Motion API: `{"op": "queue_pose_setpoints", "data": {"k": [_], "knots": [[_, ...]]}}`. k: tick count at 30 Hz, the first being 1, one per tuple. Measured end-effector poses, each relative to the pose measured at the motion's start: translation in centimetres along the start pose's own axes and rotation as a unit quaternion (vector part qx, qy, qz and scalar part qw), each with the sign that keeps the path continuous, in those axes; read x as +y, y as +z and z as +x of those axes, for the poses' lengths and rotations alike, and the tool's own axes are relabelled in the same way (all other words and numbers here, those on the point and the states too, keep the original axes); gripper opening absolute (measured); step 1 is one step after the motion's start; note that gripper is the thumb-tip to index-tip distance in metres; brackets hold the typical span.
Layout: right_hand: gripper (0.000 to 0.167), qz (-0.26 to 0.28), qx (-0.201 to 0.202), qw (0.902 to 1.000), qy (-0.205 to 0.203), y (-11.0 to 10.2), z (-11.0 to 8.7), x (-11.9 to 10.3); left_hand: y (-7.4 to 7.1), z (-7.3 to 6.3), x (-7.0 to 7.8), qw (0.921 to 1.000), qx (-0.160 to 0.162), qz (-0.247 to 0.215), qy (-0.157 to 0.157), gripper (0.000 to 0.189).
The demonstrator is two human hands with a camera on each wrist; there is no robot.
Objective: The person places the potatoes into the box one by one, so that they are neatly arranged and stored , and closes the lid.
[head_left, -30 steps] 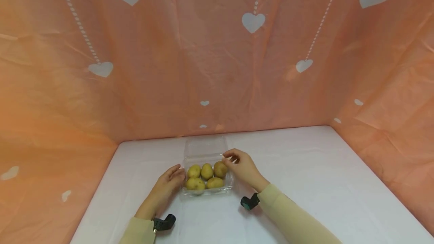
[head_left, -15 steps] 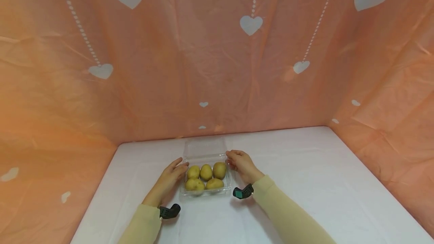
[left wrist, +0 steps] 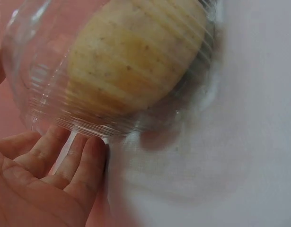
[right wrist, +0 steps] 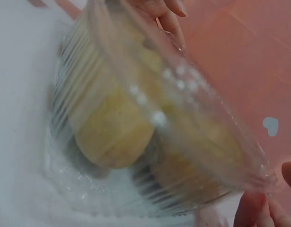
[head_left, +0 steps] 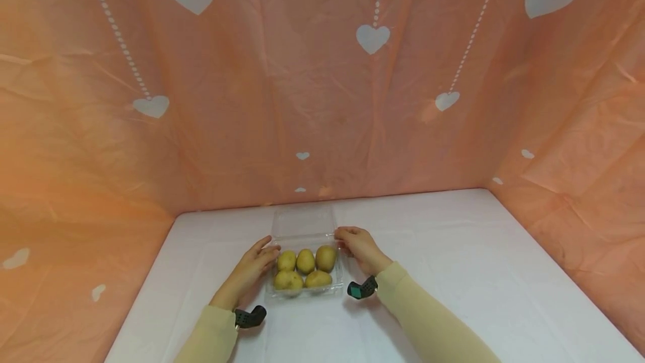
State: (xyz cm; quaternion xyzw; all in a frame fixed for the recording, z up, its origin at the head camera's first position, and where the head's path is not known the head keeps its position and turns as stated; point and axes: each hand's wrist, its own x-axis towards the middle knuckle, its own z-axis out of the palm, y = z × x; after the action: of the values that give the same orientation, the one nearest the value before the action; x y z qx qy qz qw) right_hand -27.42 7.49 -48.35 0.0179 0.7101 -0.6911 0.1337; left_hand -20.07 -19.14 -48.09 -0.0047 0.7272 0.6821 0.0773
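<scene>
A clear plastic clamshell box (head_left: pixel 304 294) stands on the white table, its lid (head_left: pixel 304 222) folded open toward the back. Several yellow-brown potatoes (head_left: pixel 305 261) lie inside in two rows. At the box's left side, my left hand (head_left: pixel 250 268) holds the rim; in the left wrist view its fingers (left wrist: pixel 88 165) lie against the ribbed outer wall by a potato (left wrist: pixel 136 56). My right hand (head_left: pixel 361 248) pinches the back right corner near the hinge. In the right wrist view the thumb and fingers (right wrist: pixel 251 208) meet at that rim corner.
White cloth covers the table (head_left: pixel 453 273) around the box. Behind and at both sides hangs an orange-pink curtain (head_left: pixel 322 99) with white hearts. Each wrist wears a black camera, such as the left one (head_left: pixel 250 316).
My right hand has moved from over the potatoes to the back right corner. The left hand has slid forward along the side. The box has shifted slightly toward me.
</scene>
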Motion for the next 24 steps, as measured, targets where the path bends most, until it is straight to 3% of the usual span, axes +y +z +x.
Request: {"op": "queue_pose_setpoints", "data": {"k": [12,19,24], "knots": [[0.037,-0.035,-0.007,0.9993,-0.009,0.1,-0.9,-0.5,-0.1,-0.4,-0.2,0.9999,0.012,0.005,-0.007,0.065],[0.047,-0.033,0.0,0.9988,-0.037,-0.1,-1.3,-1.0,-0.2,-0.6,0.7,0.9997,0.01,-0.004,0.024,0.063],[0.052,-0.03,-0.018,0.9985,-0.042,-0.3,-1.7,-1.4,-0.4,-1.3,1.5,0.9996,0.004,-0.005,0.027,0.065]]}}
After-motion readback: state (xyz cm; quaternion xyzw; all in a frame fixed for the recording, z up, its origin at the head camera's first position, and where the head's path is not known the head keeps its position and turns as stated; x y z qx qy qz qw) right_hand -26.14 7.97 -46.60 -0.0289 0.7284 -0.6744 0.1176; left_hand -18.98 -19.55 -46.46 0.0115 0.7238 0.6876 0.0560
